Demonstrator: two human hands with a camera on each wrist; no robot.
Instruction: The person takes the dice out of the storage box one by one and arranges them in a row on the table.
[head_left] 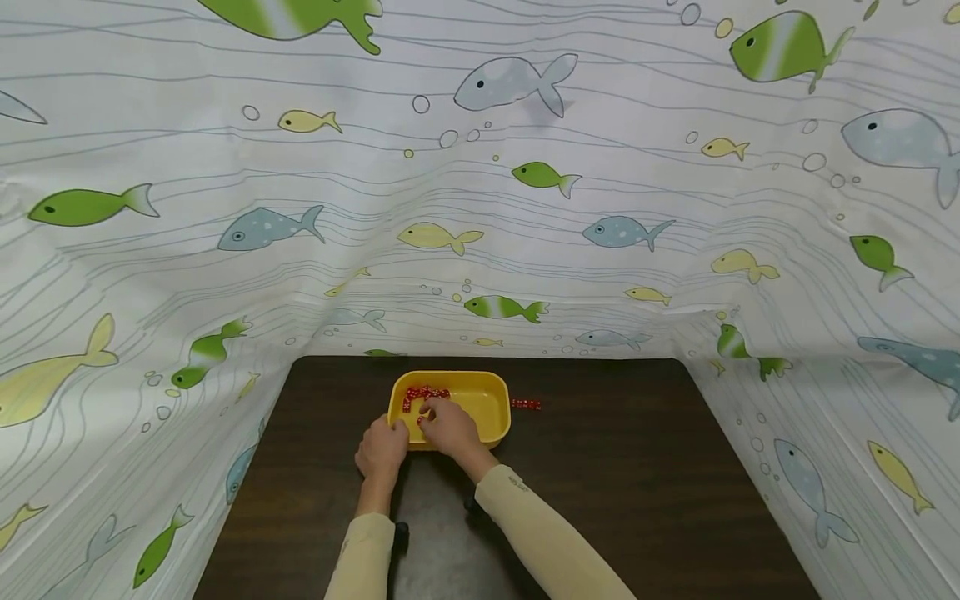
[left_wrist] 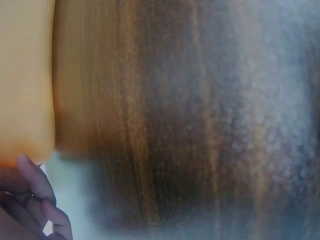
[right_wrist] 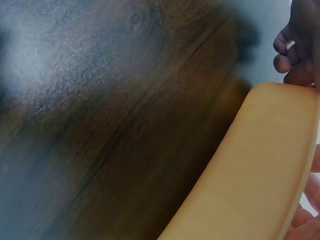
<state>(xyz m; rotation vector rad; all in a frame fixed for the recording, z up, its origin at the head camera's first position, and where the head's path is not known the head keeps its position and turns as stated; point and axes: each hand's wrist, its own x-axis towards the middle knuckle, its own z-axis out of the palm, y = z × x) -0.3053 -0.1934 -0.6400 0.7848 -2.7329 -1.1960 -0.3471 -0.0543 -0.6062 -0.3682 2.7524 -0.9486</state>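
The cloth (head_left: 90,275), printed with fish, hangs along the left, far and right sides of the table (head_left: 630,475); I judge it serves to screen the work area. At the left, the left hand (head_left: 381,447) grips the near left corner of the tray (head_left: 480,402), its fingers bent at the rim. A hold there would stop a light tray sliding while work goes on inside.

In the tray's left part lie red dice (head_left: 427,391), in a bent line down the left and along the far side. The layout looks deliberate; the walls would check any stray roll.

The right hand (head_left: 452,427) comes over the near wall, thumb and forefinger in a narrow pinch, apparently on one die (head_left: 420,421) near the bent line. Such a small piece calls for fingertips only. From where I stand I cannot tell whether it is off the tray floor.

Outside, just beyond the right wall, a straight row (head_left: 527,405) of dice rests on the table, untouched, placed apart presumably so the two lots do not mix.
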